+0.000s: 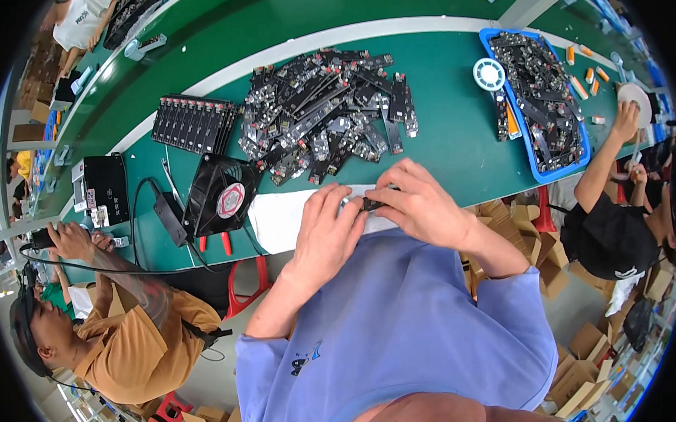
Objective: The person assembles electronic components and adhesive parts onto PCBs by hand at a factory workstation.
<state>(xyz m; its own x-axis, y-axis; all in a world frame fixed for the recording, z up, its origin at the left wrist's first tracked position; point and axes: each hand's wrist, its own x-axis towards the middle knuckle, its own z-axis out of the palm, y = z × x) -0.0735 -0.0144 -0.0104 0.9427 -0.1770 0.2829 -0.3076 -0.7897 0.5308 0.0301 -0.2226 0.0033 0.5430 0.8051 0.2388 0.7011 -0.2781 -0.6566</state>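
Both hands meet over a white sheet (274, 220) at the table's near edge. Between them is a small black circuit board (370, 203), partly hidden by my fingers. My left hand (330, 230) has its fingers closed at the board's left end. From the other side, my right hand (421, 206) pinches the board between thumb and fingers. Just beyond my hands lies a big loose heap of black circuit boards (326, 113). Left of that heap, several similar boards stand in a neat row (192, 124).
A black fan (220, 193) stands left of the sheet, near red-handled pliers (226, 243) and a black power adapter (171, 218). A blue tray (532, 138) full of boards sits at right, a white round fan (489, 75) beside it. Co-workers sit at left (144, 340) and right (610, 225).
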